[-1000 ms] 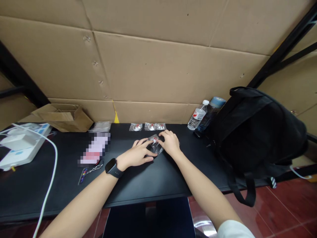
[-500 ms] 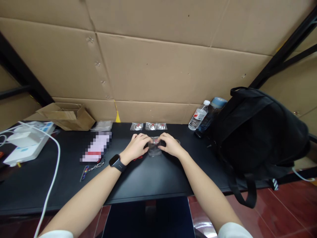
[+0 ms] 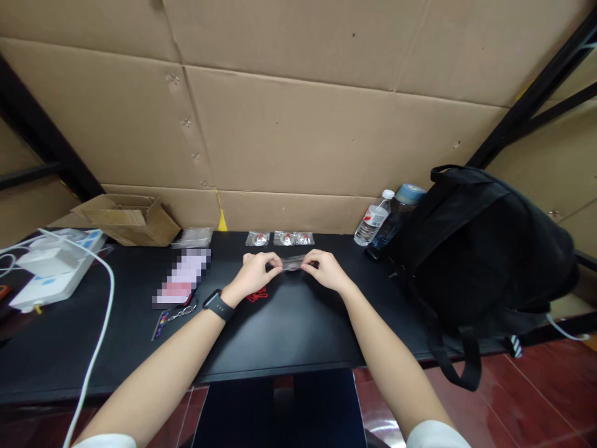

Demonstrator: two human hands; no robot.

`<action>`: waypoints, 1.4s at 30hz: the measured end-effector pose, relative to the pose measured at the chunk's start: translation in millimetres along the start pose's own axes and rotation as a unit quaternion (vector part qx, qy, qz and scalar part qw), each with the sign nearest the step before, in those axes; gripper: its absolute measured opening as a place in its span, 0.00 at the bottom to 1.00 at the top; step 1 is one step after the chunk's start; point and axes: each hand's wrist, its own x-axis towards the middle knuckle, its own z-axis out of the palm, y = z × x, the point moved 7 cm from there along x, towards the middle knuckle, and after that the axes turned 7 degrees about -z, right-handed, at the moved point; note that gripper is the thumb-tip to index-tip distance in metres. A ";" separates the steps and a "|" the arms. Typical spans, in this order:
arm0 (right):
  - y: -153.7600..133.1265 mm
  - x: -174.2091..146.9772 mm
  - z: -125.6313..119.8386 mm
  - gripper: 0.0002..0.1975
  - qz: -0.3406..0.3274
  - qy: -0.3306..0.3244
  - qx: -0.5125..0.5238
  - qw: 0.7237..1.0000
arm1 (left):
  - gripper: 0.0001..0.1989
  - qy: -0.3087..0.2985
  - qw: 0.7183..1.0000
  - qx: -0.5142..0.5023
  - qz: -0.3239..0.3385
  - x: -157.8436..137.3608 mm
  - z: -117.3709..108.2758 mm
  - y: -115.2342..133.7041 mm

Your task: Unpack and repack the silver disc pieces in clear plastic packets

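Note:
A small clear plastic bag (image 3: 293, 264) is stretched flat between my two hands, just above the black tabletop. My left hand (image 3: 259, 271), with a dark watch on its wrist, pinches the bag's left end. At the right end, my right hand (image 3: 324, 269) pinches it between thumb and fingers. What lies inside the bag cannot be made out. A tangle of red cord (image 3: 257, 295) rests beside my left hand. Beyond my hands, several round items in clear bags (image 3: 286, 238) lie in a row, each with a red spot.
On the left are a phone (image 3: 183, 277) with a chain, a white power strip (image 3: 56, 274) with cables, an open cardboard box (image 3: 135, 221) and a stack of clear bags (image 3: 194, 238). To the right stand a water bottle (image 3: 372, 221), a blue-capped bottle (image 3: 402, 208) and a black backpack (image 3: 485, 255).
The bag, which hung down toward me with something red showing near its top, is now a narrow strip between my fingers. My left hand uncovers more of the red cord.

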 end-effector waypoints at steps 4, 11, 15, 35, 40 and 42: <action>8.9 -0.1 1.4 0.04 0.024 -0.010 0.023 0.999 | 0.14 0.019 0.997 -0.063 -0.049 1.8 1.3 -10.9; 10.8 -2.8 16.3 0.10 0.082 -0.038 -0.089 0.992 | 0.14 -0.004 0.996 -0.013 -0.088 -0.2 9.9 -11.2; -3.9 -5.4 20.8 0.08 0.088 -0.063 -0.202 0.973 | 0.08 -0.009 0.998 0.049 -0.050 -3.6 14.2 -1.5; -19.7 -3.0 21.7 0.12 0.023 -0.083 -0.147 0.985 | 0.08 0.030 0.990 0.136 0.028 -6.0 13.7 3.9; -13.6 -1.3 15.7 0.10 0.093 -0.041 -0.072 0.992 | 0.08 0.033 0.995 0.089 -0.013 -2.1 11.9 -0.4; -9.1 -2.5 13.5 0.09 0.122 -0.009 -0.029 0.992 | 0.08 0.030 0.997 0.063 -0.033 -0.4 11.1 -4.5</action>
